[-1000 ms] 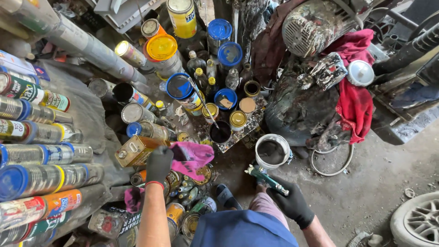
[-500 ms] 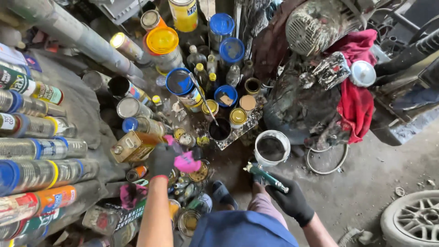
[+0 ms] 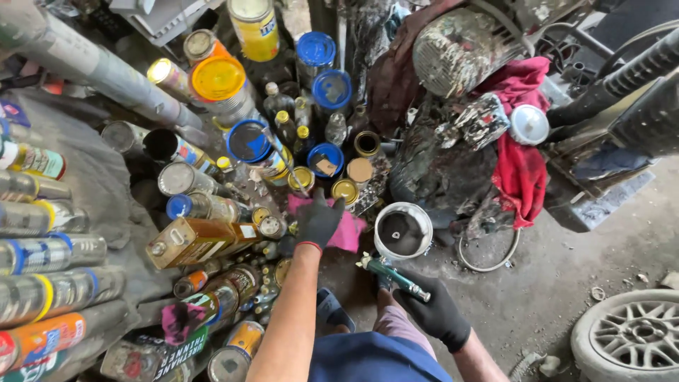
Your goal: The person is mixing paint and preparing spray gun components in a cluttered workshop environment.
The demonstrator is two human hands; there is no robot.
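Note:
My left hand [image 3: 318, 219], in a black glove, presses on a pink rag [image 3: 346, 232] among small tins at the middle of the view. Gloved in black too, my right hand [image 3: 435, 311] is shut on a green spray gun [image 3: 392, 274], low and to the right. The gun's nozzle end points up-left, toward an open white cup [image 3: 402, 231] with dark residue inside. The cup stands on the floor just right of the rag.
Paint cans lie and stand in piles on the left, with an amber rectangular can [image 3: 198, 240] near my left arm. Blue-lidded cans [image 3: 332, 88] stand behind. A grimy machine with a red cloth [image 3: 520, 166] fills the right; a car wheel [image 3: 633, 336] sits bottom right.
My left hand has carried the pink rag up and to the right, from the cans on the left to beside the white cup. My right hand still holds the spray gun.

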